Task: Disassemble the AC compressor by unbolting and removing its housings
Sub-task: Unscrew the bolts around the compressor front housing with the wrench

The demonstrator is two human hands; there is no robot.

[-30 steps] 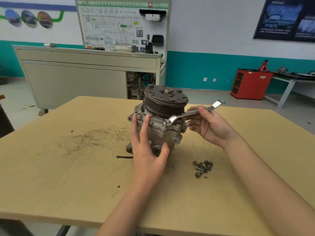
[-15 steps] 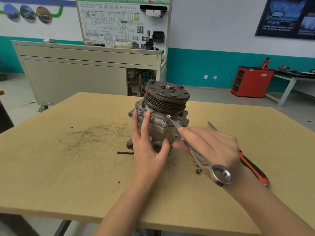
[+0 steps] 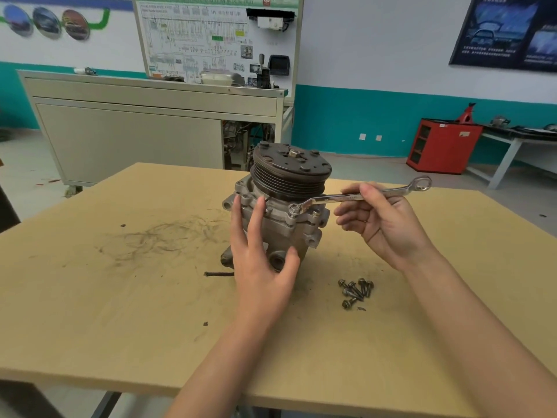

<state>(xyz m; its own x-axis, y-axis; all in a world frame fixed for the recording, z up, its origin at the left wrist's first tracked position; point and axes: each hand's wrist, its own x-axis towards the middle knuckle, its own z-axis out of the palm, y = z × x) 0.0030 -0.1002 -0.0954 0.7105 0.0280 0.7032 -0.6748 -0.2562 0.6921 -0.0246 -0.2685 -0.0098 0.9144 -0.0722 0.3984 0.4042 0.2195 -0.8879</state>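
The AC compressor [image 3: 283,233] stands on the table [image 3: 120,297] between the hands. The wrench [image 3: 331,199] has swung out to the right, its ring on a bolt [image 3: 294,209]. The right hand [image 3: 388,224] pinches the wrench. The left hand [image 3: 262,267], fingers straight, presses the compressor.

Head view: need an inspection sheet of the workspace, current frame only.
Surface: wooden table, with dark smears left of the compressor.
Job's things: AC compressor stands pulley-up; the ring end of the wrench sits on a housing bolt.
Clutter: loose bolts heaped right of the compressor.
Hands: left hand rests on the compressor body, fingers straight; right hand pinches the wrench shank.
Cables: short dark strip by the compressor base, kind unclear.
Surroundings: trainer bench with wiring board behind; red cabinet at right.
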